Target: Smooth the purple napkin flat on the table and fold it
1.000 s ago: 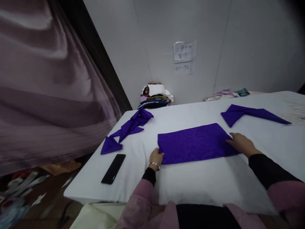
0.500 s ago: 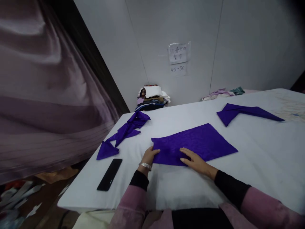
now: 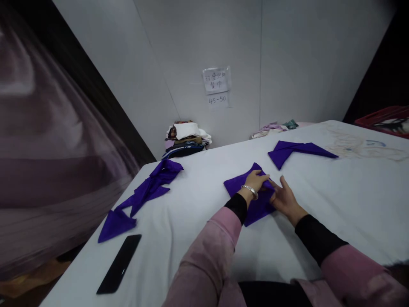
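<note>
A purple napkin (image 3: 235,184) lies partly folded on the white-covered table in front of me. My left hand (image 3: 255,181) reaches across it, closed on a raised fold near the upper right part. Against the right edge of that fold is my right hand (image 3: 285,200), its fingers curled around the cloth and its thumb lifted away. Some fingertips of both hands are hidden by the cloth and by each other. To the right, beyond my hands, rests a second purple napkin (image 3: 284,152), folded long and bent. More crumpled purple cloth (image 3: 150,187) trails along the table's left side.
A black phone (image 3: 119,264) lies near the left edge of the white tablecloth (image 3: 191,230). Folded garments (image 3: 185,138) are stacked by the wall under a paper sign (image 3: 217,81). Other cloths (image 3: 271,128) and a red basket (image 3: 383,114) sit at the back right.
The napkin was spread flat; now it is folded over, smaller. My left hand crossed from its left edge to the right, beside my right hand. The view has turned right.
</note>
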### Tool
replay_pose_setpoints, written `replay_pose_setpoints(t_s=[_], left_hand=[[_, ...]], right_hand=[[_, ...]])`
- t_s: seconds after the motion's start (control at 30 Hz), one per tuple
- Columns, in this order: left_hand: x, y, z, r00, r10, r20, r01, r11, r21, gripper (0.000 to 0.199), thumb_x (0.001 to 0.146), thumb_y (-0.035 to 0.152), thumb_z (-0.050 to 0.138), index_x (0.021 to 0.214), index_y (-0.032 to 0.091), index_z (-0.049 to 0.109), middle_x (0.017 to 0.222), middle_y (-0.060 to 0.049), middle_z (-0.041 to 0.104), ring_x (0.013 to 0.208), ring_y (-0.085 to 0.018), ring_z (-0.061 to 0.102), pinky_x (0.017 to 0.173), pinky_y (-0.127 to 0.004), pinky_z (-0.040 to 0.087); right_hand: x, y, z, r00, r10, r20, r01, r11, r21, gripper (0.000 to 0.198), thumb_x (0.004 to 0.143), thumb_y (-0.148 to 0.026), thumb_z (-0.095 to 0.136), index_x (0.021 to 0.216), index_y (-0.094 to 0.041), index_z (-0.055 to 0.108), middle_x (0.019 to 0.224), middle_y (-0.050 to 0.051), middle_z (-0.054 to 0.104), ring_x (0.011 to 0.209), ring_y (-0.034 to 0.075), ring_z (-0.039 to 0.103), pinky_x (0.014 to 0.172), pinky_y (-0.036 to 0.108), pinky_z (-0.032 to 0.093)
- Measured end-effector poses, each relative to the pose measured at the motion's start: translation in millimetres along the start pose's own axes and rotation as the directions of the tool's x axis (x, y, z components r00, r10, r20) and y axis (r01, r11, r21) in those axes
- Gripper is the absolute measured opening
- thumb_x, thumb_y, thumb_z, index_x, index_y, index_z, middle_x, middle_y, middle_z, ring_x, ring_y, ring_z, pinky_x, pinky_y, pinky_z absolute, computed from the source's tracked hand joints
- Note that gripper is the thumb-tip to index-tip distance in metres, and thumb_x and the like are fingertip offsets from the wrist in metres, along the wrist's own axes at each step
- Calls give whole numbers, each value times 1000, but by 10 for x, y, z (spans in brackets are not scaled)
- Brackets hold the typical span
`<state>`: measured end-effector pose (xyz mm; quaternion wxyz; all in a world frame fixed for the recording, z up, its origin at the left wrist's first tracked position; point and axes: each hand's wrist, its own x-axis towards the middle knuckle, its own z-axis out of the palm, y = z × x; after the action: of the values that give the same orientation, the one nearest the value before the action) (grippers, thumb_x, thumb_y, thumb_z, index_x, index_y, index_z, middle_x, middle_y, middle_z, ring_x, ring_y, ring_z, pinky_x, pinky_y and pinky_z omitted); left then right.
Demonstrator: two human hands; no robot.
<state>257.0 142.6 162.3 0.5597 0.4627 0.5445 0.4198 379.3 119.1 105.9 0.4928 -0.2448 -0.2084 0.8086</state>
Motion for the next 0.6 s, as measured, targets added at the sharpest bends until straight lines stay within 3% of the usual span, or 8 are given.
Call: replay_pose_setpoints(t_s=[0.07,0.13,0.2,0.27,0.33,0.43,0.53,0.6], left_hand=[[-39,-175,126,1000,9,28,-9,1000,8,50,85,32,55,129,11,45,95,-11,68,73,-18,65,64,-31,54],[-187,-368,93,984,175,-25,-170,976,134,38,87,32,52,121,15,53,95,-9,68,78,-17,65,71,-32,54],[-412,-557,-59,901,433,-28,-399,852,338,26,87,31,52,108,19,61,98,-6,67,90,-18,62,86,-35,50],[-656,-726,-254,829,557,38,-497,706,504,23,87,29,51,105,20,63,102,-7,66,99,-20,59,93,-39,47],[-858,-866,-425,819,570,64,-483,625,613,26,88,29,50,109,20,62,112,-8,63,109,-21,55,99,-42,42],[-1013,-1013,-567,862,500,79,-394,565,725,32,87,30,50,116,21,59,127,-9,56,124,-25,44,108,-50,33],[-1026,-1069,-586,909,404,104,-326,534,780,39,87,32,50,123,21,55,137,-9,48,133,-27,34,111,-54,25],[-1005,-1067,-564,926,358,123,-307,517,799,43,87,34,50,127,20,52,142,-9,44,136,-28,28,113,-54,20]], right_hand=[[-2,-110,-158,997,24,-80,-24,1000,-5,46,93,-53,29,100,-21,62,78,5,70,69,20,66,68,37,55],[-15,-193,-281,990,85,-116,-92,994,-61,41,93,-47,34,102,-18,61,83,7,71,77,23,66,75,39,54],[-32,-276,-382,985,133,-112,-151,973,-172,33,90,-41,43,104,-18,61,89,8,71,83,22,66,80,37,53],[-39,-372,-474,983,144,-111,-173,930,-324,29,87,-40,49,102,-18,62,92,7,71,86,22,66,82,35,52],[-26,-470,-556,979,155,-134,-201,854,-480,30,84,-41,52,101,-19,63,95,8,71,88,23,66,82,35,52],[32,-576,-628,967,127,-221,-240,743,-625,41,76,-32,61,114,-17,59,98,11,70,90,25,66,79,36,53],[118,-615,-628,969,55,-243,-213,686,-695,65,67,-16,63,130,-16,49,94,10,71,81,22,66,71,33,54],[182,-616,-617,979,7,-204,-160,646,-747,69,63,-11,60,131,-14,48,86,7,70,71,19,65,63,29,52]])
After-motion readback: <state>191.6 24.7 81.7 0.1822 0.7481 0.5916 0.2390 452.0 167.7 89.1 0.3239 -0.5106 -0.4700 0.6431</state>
